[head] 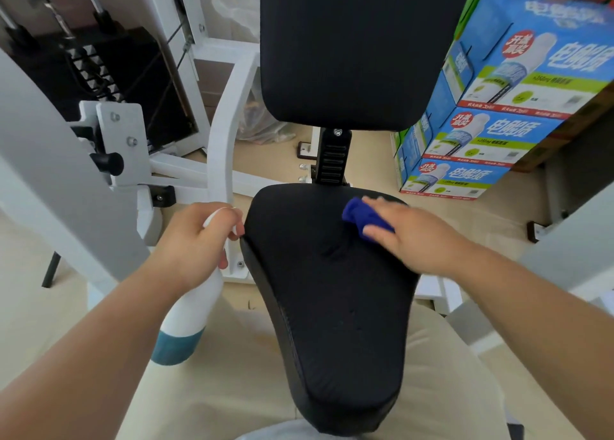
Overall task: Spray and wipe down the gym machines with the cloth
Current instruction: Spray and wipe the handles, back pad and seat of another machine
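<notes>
Here, the right hand (412,237) lies flat with straight fingers on a bunched blue cloth (360,217), pressing it onto the far right part of the black seat pad (332,307). Across the pad the left hand (196,240) curls round the neck of a white spray bottle (189,313) — its teal base hangs below the wrist. Beyond both hands rises the black backrest (358,47); stacked blue cartons (481,134) stand past the right hand.

Right of the black seat (332,307), the stacked blue cartons (491,34) bore large white characters, 电解质. A red roundel (518,46) on each read 开盖赢奖. The green strip (561,81) below seemed to say 350mg, though its print was blurred.
</notes>
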